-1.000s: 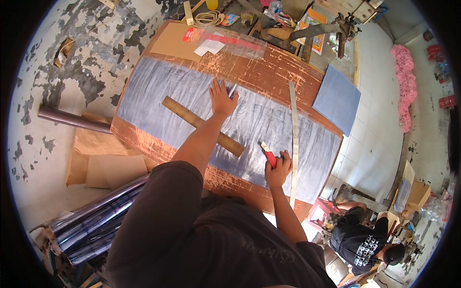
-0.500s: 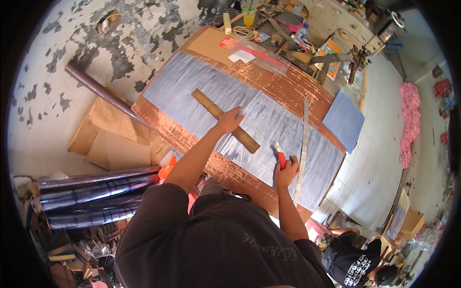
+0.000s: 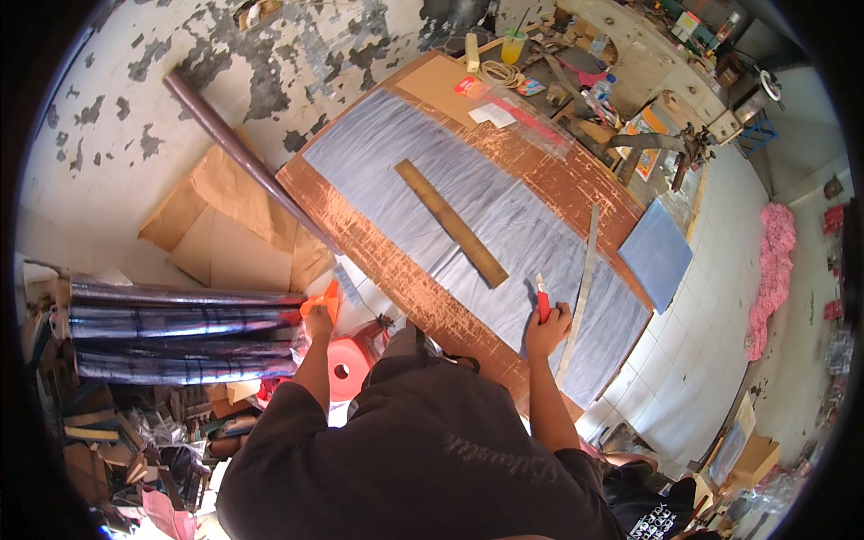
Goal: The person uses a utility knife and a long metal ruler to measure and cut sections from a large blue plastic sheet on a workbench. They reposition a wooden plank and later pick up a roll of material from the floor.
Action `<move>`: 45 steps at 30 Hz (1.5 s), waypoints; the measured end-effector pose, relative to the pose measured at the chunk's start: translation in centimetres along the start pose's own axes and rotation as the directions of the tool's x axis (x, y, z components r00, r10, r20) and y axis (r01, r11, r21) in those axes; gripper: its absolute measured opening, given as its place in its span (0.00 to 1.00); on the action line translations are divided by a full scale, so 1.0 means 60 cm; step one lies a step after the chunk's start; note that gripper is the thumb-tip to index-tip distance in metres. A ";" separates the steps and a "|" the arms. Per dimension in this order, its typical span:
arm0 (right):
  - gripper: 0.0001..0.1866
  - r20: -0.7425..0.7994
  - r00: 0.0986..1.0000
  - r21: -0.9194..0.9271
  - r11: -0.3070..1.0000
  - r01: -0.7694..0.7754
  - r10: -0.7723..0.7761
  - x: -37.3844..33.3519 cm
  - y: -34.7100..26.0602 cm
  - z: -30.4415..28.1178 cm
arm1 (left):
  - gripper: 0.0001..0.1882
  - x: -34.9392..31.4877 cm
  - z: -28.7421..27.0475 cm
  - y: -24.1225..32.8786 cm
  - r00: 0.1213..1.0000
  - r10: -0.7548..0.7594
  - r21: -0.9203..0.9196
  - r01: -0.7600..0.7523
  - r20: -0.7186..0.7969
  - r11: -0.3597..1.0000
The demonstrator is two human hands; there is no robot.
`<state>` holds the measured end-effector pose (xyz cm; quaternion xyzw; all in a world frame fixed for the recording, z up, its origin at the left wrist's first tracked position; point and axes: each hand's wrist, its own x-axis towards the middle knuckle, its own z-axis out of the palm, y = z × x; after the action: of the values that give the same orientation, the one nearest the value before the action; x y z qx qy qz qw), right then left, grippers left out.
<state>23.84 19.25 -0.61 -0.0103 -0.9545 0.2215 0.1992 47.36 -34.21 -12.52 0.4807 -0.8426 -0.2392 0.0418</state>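
Observation:
My right hand is wrapped round a red utility knife, its pale blade tip pointing away from me above a grey-blue streaked sheet. A thin metal ruler lies on the sheet just right of that hand. My left hand is off the table at the left, against a bright orange plastic piece; its fingers are too small and partly hidden to show whether they grip it. On the sheet's middle a flat brown wooden strip lies slantwise, with no hand on it.
The worn brown table carries cardboard and papers at its far edge. Left stand a long dark roll, brown paper and shiny film rolls. A red roll is by my legs. Another person is at lower right.
My left hand has left the wooden strip and swung left and back to the orange plastic piece. My right hand still holds the knife near the ruler. The view has shifted somewhat.

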 end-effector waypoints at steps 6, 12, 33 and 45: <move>0.14 -0.023 1.000 -0.015 1.000 0.010 -0.010 -0.004 0.003 -0.001 | 0.17 -0.120 0.049 -0.157 0.347 -0.363 0.239 0.352 0.864 0.905; 0.14 -0.031 0.999 -0.030 0.999 0.021 -0.022 -0.004 0.015 0.002 | 0.26 -0.161 0.071 -0.060 0.390 -0.325 0.089 0.515 0.861 0.852; 0.15 -0.064 0.997 -0.024 0.998 0.051 -0.053 -0.006 0.016 0.008 | 0.25 -0.186 0.059 -0.045 0.463 -0.280 0.075 0.412 0.841 0.908; 0.16 -0.022 1.000 0.044 0.999 0.008 -0.007 -0.004 0.000 0.001 | 0.21 -0.125 0.052 -0.045 0.602 -0.189 -0.028 0.332 0.776 0.943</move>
<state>24.04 19.16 -0.75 -0.0047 -0.9472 0.2418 0.2105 52.59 -27.99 -15.26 0.4471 -0.6778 -0.4934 -0.3118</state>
